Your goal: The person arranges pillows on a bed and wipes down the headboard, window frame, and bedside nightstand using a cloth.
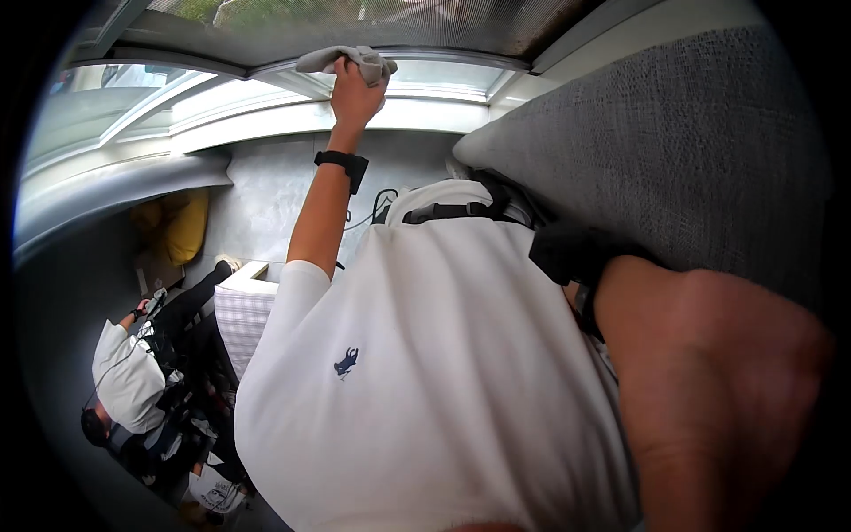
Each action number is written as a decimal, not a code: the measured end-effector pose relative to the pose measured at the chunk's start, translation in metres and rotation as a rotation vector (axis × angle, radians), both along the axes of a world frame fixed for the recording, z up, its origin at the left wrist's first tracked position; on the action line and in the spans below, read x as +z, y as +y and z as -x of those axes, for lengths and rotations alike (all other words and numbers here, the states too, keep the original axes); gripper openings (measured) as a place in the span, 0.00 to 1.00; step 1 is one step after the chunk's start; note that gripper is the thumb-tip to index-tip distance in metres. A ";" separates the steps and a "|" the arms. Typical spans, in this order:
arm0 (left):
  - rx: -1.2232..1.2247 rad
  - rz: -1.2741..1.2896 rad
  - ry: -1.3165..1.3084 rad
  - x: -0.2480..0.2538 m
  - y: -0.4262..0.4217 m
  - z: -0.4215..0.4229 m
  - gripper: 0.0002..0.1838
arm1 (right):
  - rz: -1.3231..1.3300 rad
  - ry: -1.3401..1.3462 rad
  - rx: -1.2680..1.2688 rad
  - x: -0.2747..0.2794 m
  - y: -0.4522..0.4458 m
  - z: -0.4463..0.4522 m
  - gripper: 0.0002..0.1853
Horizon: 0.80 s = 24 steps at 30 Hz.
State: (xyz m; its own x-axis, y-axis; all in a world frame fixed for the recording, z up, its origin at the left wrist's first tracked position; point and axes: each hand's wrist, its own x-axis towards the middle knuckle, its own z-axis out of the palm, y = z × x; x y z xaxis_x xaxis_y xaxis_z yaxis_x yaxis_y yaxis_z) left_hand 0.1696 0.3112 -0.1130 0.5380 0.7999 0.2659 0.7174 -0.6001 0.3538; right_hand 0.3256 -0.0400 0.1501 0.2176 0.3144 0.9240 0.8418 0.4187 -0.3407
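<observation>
My left hand [356,96] reaches forward with its fingers closed round a grey cloth [372,64]. The cloth is bunched up and lies against the window frame [448,59], near the lower edge of a mesh screen [346,28]. A black band circles my left wrist. Close to the camera on the right, my right hand [709,355] looks large and blurred, with a black strap device [572,253] at the wrist. Its fingers cannot be made out, so whether it holds anything does not show.
A grey woven upholstered surface [674,133] rises on the right. White window rails [257,124] run across the front above a grey floor [275,173]. At lower left are a co-worker in a white shirt [133,381], a yellow bag-like object [186,226] and a checked, box-like piece [244,324].
</observation>
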 end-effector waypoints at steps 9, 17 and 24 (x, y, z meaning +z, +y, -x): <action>-0.063 0.138 -0.018 -0.001 0.018 -0.033 0.33 | 0.042 -0.017 0.014 -0.013 0.081 0.000 0.11; -0.088 0.026 0.133 -0.017 0.068 0.011 0.31 | -0.187 -0.176 0.118 0.004 0.102 -0.009 0.11; 0.045 -0.154 0.022 -0.060 0.152 0.069 0.33 | -0.404 -0.358 0.046 0.055 0.137 -0.003 0.11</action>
State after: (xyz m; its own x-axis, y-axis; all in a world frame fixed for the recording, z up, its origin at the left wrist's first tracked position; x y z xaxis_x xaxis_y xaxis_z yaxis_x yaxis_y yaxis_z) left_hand 0.1006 0.4630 -0.1732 0.5094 0.7740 0.3760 0.7517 -0.6130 0.2435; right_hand 0.3281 0.0968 0.2046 -0.1382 -0.0794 0.9872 0.8533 0.4964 0.1594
